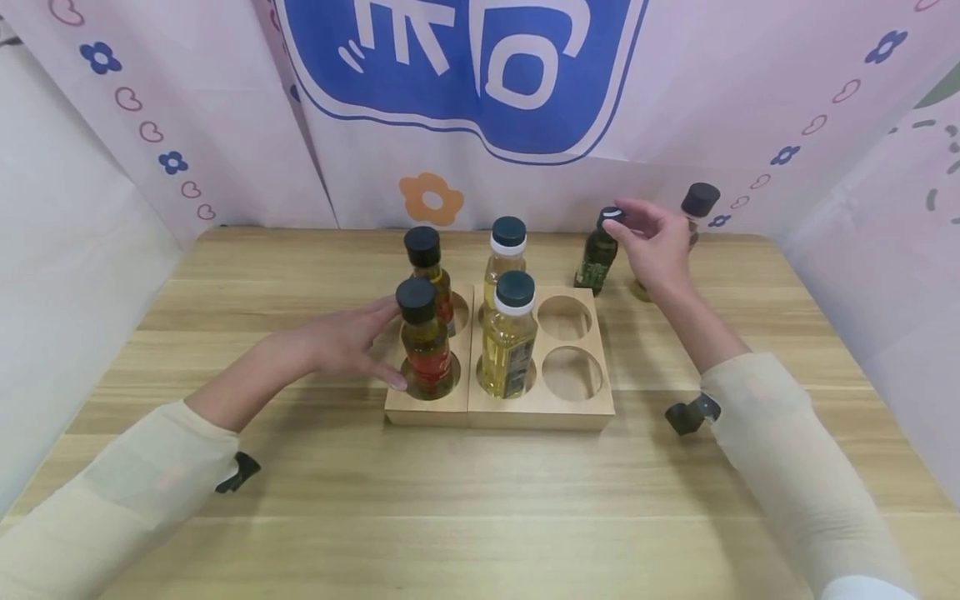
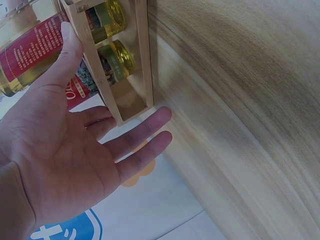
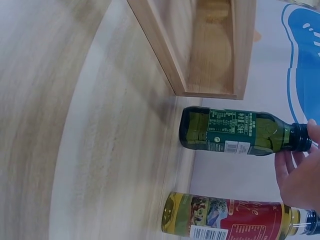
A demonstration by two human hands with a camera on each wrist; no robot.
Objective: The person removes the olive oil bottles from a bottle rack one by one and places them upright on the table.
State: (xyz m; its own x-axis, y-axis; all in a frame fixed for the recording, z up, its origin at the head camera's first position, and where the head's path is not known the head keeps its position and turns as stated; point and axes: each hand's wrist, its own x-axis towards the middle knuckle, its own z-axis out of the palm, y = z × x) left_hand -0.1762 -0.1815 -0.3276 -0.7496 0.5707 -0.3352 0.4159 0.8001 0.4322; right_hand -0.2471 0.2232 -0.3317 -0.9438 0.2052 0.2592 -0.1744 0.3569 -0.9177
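- Head view: a wooden holder (image 1: 540, 422) sits on the bench (image 1: 450, 508), with 3 columns of round holes, 2 holes in each.
- The left column carries 2 black-capped bottles, a front one (image 1: 430, 354) with a red label and a rear one (image 1: 444, 300); the middle column carries 2 clear bottles of yellow oil, a front one (image 1: 508, 354) and a rear one (image 1: 499, 268), both green-capped. Each front bottle partly hides the one behind it.
- The right hand (image 1: 656, 246) pinches the cap of a dark green bottle (image 1: 597, 260), which is upright just beside the holder's far right corner.
- Behind that hand is another black-capped bottle (image 1: 701, 200), mostly covered by hand and wrist.
- The left hand (image 1: 337, 346), fingers spread, lies along the holder's left side, close to the red-labelled bottle.
- A printed backdrop (image 1: 375, 150) rises behind the bench.
- Left wrist view: the left hand's palm is bare and 2 fingers reach out straight; the thumb rests against the holder's edge. Bottle bases show through the holder's side.
- Right wrist view: the right hand's fingers are at the dark green bottle's black cap; whether its base touches the bench, I cannot tell.
- The other black-capped bottle, here showing a red label, stands near it, on the side away from the holder.
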